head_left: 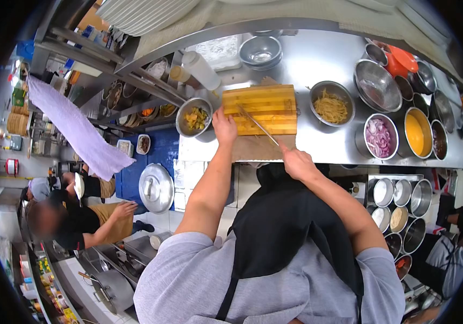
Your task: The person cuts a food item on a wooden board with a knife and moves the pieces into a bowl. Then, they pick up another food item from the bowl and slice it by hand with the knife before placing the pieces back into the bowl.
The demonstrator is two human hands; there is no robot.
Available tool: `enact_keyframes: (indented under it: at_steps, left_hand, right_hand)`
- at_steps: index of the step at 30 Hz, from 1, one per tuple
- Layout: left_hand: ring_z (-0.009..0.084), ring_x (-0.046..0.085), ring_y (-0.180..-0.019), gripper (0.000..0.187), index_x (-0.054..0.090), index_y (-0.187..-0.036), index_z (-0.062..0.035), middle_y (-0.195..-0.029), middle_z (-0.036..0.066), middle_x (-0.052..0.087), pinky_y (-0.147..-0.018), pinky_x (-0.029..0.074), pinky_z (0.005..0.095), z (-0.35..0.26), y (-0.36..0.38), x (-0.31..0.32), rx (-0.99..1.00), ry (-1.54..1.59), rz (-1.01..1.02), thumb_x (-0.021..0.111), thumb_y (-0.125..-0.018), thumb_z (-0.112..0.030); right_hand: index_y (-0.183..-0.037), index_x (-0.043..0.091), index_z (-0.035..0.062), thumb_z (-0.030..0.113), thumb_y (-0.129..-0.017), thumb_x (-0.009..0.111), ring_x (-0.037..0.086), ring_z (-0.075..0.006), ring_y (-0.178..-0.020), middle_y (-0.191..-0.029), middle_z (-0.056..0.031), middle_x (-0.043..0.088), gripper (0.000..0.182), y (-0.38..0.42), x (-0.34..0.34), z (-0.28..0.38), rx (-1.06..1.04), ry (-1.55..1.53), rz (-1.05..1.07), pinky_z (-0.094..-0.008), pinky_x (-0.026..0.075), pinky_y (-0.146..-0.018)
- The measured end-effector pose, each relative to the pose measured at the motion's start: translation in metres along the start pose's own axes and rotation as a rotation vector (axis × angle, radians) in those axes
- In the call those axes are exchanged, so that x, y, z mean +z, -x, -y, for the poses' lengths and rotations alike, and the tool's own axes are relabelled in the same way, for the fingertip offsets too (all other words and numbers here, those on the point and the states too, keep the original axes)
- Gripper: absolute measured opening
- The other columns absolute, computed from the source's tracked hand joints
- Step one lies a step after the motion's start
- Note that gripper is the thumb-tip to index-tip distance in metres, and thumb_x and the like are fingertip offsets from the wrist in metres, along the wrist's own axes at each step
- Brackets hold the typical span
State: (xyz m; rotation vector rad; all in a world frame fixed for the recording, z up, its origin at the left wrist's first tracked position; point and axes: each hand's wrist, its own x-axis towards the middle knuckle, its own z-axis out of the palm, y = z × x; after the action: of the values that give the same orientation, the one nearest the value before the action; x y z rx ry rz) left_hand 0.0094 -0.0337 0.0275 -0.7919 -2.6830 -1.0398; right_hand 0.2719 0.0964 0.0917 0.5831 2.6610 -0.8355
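A striped wooden cutting board (269,110) lies on a brown cloth (266,153) on the steel counter. My right hand (296,162) is closed round the handle of a knife (261,126), whose blade slants across the board. My left hand (224,125) is at the board's left edge, beside a metal bowl (183,127) of chopped vegetables (195,118); whether its fingers grip anything is unclear. Right of the board stands a metal bowl (348,117) of yellowish strips (330,107).
Containers of sliced red onion (377,139) and orange liquid (417,132) stand at the right. Squeeze bottles (201,70) and stacked bowls (260,52) are behind the board. A person (80,221) stands at the left, others farther off. A shelf edge (242,27) spans overhead.
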Motion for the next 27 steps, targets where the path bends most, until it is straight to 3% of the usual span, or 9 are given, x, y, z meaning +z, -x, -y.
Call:
enact_keyframes:
  at_steps: [2,6,7,9,14,16,17,19,27]
  left_hand:
    - [0.0457,0.052,-0.125,0.046,0.056,-0.138,-0.0021,-0.135,0.025,0.055,-0.109,0.043,0.0517,0.0,0.015,0.0,-0.024,0.016,-0.028,0.063,-0.093,-0.007]
    - [0.0374,0.054,-0.125,0.04,0.07,-0.12,-0.0117,-0.132,0.014,0.06,-0.105,0.046,0.0477,-0.027,0.05,0.001,0.436,-0.079,0.379,0.069,-0.081,-0.005]
    - [0.0374,0.054,-0.125,0.04,0.07,-0.12,-0.0117,-0.132,0.014,0.06,-0.105,0.046,0.0477,-0.036,0.054,0.005,0.426,-0.082,0.373,0.069,-0.081,-0.005]
    - [0.0347,0.056,-0.122,0.031,0.074,-0.112,-0.0138,-0.129,0.011,0.063,-0.105,0.046,0.0496,-0.052,0.06,0.012,0.674,-0.057,0.496,0.07,-0.081,-0.013]
    - [0.034,0.058,-0.115,0.024,0.074,-0.107,-0.0129,-0.117,0.009,0.063,-0.096,0.051,0.0462,-0.035,0.04,0.031,0.713,-0.122,0.638,0.069,-0.083,-0.014]
    - [0.0335,0.058,-0.114,0.023,0.074,-0.105,-0.0131,-0.113,0.009,0.062,-0.093,0.052,0.0463,-0.021,0.029,0.034,0.751,-0.114,0.648,0.068,-0.083,-0.014]
    - [0.0349,0.06,-0.111,0.02,0.073,-0.103,-0.0114,-0.112,0.01,0.064,-0.092,0.052,0.0463,-0.017,0.023,0.026,0.745,-0.112,0.674,0.067,-0.084,-0.013]
    - [0.0362,0.062,-0.108,0.017,0.072,-0.102,-0.0097,-0.11,0.012,0.066,-0.09,0.051,0.0462,-0.011,0.014,0.018,0.745,-0.11,0.7,0.066,-0.086,-0.012]
    - [0.0382,0.061,-0.114,0.022,0.072,-0.112,-0.0069,-0.119,0.015,0.067,-0.099,0.051,0.0464,-0.013,-0.019,0.018,0.373,0.029,0.281,0.065,-0.093,-0.015]
  right_hand:
    - [-0.161,0.031,0.0087,0.011,-0.097,0.055,0.07,-0.0471,-0.095,-0.095,-0.0291,0.071,0.069,0.0,0.009,-0.018,0.016,0.002,-0.04,-0.0558,0.055,-0.087]
    - [-0.161,0.032,0.0127,0.015,-0.1,0.057,0.068,-0.0475,-0.102,-0.107,-0.0299,0.071,0.065,0.023,-0.017,-0.034,0.154,-0.184,-0.146,-0.0566,0.052,-0.091]
    - [-0.16,0.034,0.0123,0.015,-0.101,0.056,0.068,-0.0472,-0.106,-0.111,-0.0302,0.07,0.063,0.027,-0.022,-0.041,0.162,-0.229,-0.156,-0.0562,0.052,-0.094]
    - [-0.16,0.034,0.0131,0.015,-0.101,0.057,0.068,-0.0466,-0.104,-0.11,-0.0303,0.07,0.063,0.031,-0.015,-0.065,0.133,-0.284,-0.151,-0.0541,0.052,-0.093]
    - [-0.16,0.035,0.0122,0.014,-0.1,0.06,0.071,-0.0394,-0.094,-0.099,-0.0256,0.072,0.065,0.051,-0.007,-0.084,0.151,-0.483,-0.062,-0.0457,0.055,-0.09]
    - [-0.16,0.036,0.0113,0.013,-0.1,0.06,0.069,-0.026,-0.074,-0.086,-0.0169,0.071,0.064,0.058,0.003,-0.09,0.166,-0.618,-0.083,-0.0368,0.057,-0.075]
    - [-0.16,0.036,0.0113,0.013,-0.1,0.06,0.069,-0.026,-0.074,-0.086,-0.0169,0.071,0.064,0.063,0.003,-0.093,0.167,-0.617,-0.083,-0.0368,0.057,-0.075]
    - [-0.16,0.036,0.01,0.014,-0.103,0.058,0.061,-0.015,-0.06,-0.079,-0.0099,0.068,0.061,0.072,-0.004,-0.095,0.18,-0.865,0.01,-0.03,0.052,-0.059]
    - [-0.135,0.045,0.0075,0.016,-0.11,0.046,0.054,-0.0128,-0.053,-0.08,-0.0102,0.065,0.026,0.066,0.025,-0.125,0.183,-1.126,0.085,-0.026,0.047,-0.05]
